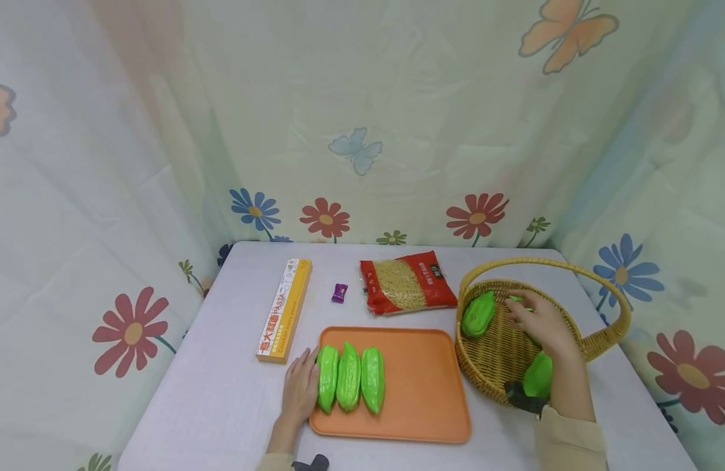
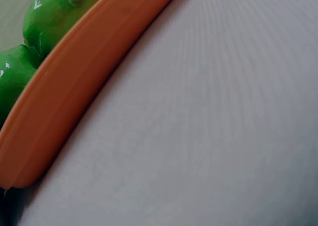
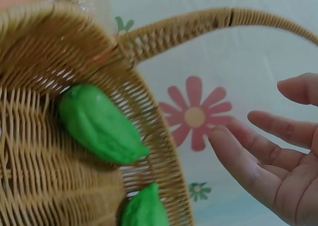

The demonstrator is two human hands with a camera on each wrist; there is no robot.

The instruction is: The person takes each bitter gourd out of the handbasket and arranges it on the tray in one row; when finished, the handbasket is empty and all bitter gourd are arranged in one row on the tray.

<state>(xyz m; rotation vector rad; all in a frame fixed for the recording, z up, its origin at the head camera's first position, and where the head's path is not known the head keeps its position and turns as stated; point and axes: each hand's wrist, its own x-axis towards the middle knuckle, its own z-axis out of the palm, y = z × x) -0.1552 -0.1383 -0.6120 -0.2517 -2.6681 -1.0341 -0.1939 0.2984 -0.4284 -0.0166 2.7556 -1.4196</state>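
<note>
Three green bitter melons [image 1: 348, 378] lie side by side, lengthwise, at the left end of an orange tray [image 1: 421, 386]. My left hand [image 1: 301, 387] rests at the tray's left edge, beside the leftmost bitter melon [image 1: 327, 379]; its fingertips are partly hidden. Over the wicker basket [image 1: 496, 350] on the right is my right hand [image 1: 539, 320], fingers spread and apart from the melons. Inside the basket, one bitter melon [image 1: 478, 314] lies at the left and another [image 1: 538, 376] near the front, partly behind my wrist. More green shows beneath my hand. The right wrist view shows nothing between the fingers [image 3: 238, 159].
Behind the tray lie a red pasta bag [image 1: 405, 282] and a small purple wrapped candy [image 1: 339, 292]. A yellow and white pasta box [image 1: 284, 311] is at the left. The basket's tall handle [image 1: 539, 261] arches up over its far side. Patterned curtains enclose the table.
</note>
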